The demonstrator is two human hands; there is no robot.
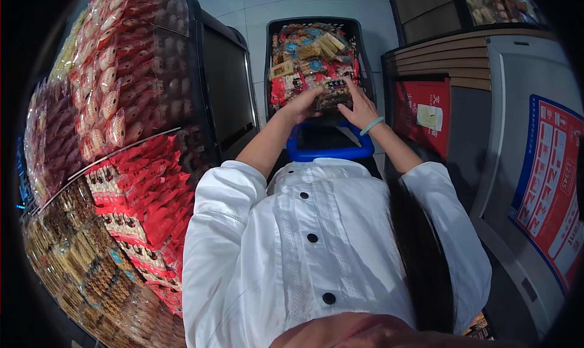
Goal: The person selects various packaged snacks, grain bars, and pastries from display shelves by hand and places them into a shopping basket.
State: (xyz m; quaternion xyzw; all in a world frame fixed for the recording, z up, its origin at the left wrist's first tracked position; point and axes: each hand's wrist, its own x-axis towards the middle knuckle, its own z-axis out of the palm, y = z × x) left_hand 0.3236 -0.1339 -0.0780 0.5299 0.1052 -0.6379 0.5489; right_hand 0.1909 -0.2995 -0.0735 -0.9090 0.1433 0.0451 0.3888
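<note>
A clear snack packet (332, 91) with a dark label is between my two hands, at the near end of a black plastic basket (367, 69). My left hand (303, 105) has its fingertips on the packet's left side. On the other side, my right hand (361, 110), with a pale green bangle on the wrist, has thumb and forefinger spread around it. Heaped inside the basket are red-and-white snack bags (286, 86), wrapped yellowish snack bars (323, 47) and several brown snack packets. The basket's blue handle (331, 154) lies against my waist.
On the left, a display holds stacked red snack bags (150, 183), wrapped snacks in red-and-clear packaging (109, 74) and brown snack bars (86, 266). A dark display unit (230, 83) stands beside the basket. A red panel (422, 115) and a grey cabinet (506, 174) stand right.
</note>
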